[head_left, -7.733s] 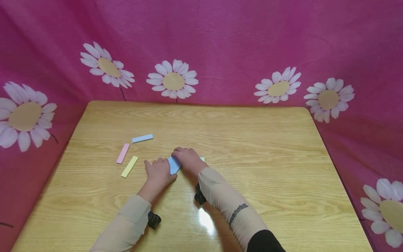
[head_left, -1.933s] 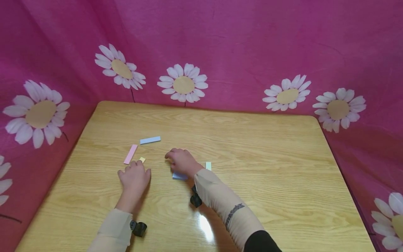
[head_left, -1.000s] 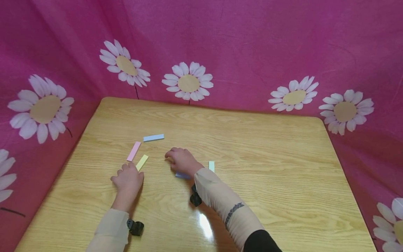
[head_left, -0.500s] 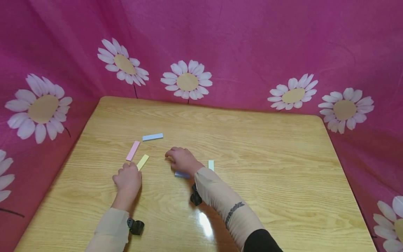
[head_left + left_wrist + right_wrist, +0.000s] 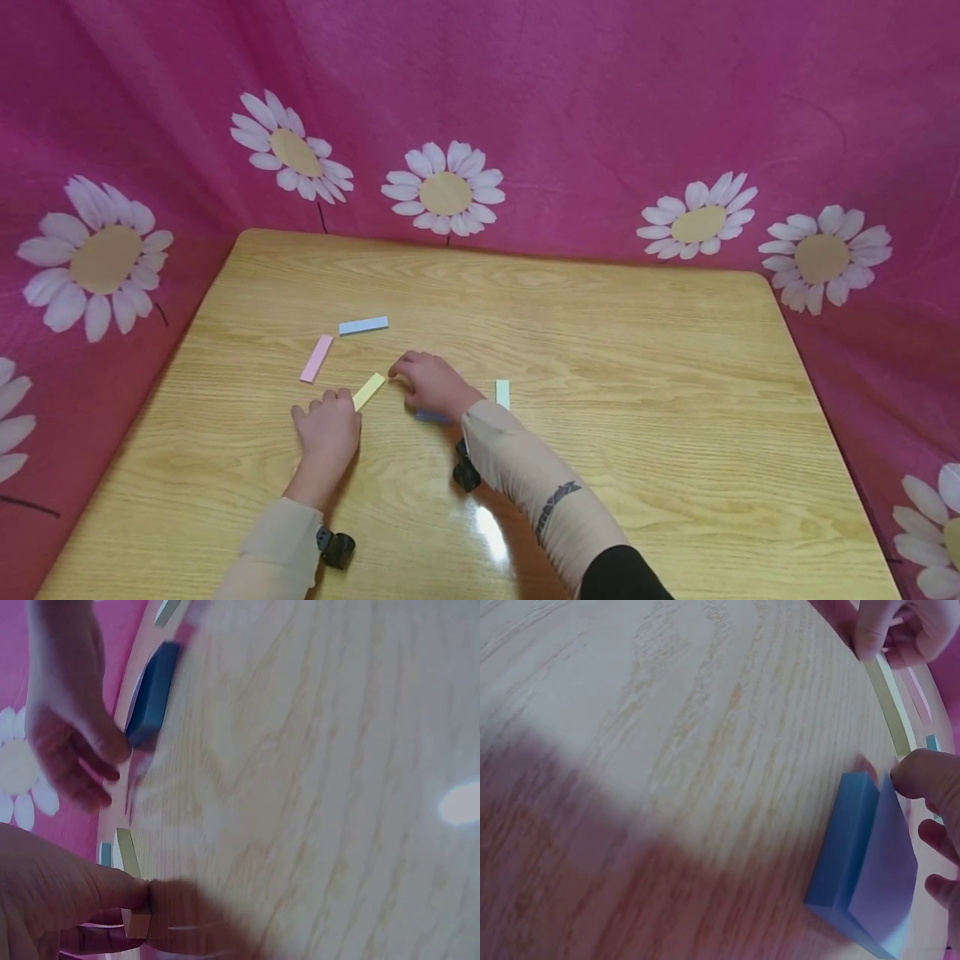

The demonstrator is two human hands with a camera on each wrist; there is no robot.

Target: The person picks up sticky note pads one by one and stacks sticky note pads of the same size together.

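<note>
My left hand [image 5: 330, 425] pinches the near end of a narrow yellow sticky-note strip pad [image 5: 370, 390] between thumb and fingers. Its far end points towards my right hand [image 5: 437, 387], right at those fingertips. The right hand hangs loosely curled, with nothing in its fingers, over a wider blue sticky-note pad [image 5: 881, 877]. That pad lies on the table, mostly hidden under the hand in the head view. In the right wrist view its paler top face shows, and a right fingertip [image 5: 915, 774] is close to its corner and to the yellow pad's end.
A pink strip pad [image 5: 317, 358] and a light blue strip pad [image 5: 363, 326] lie beyond the left hand. Right of the right wrist is a pale green strip pad [image 5: 502, 393]. All lie on a wooden table [image 5: 637, 375], with a pink flowered cloth [image 5: 555, 108] hanging behind.
My left hand let go of the blue pad, went left to the yellow strip pad, took hold of it, and has now brought it right. The right hand stays over the blue pad.
</note>
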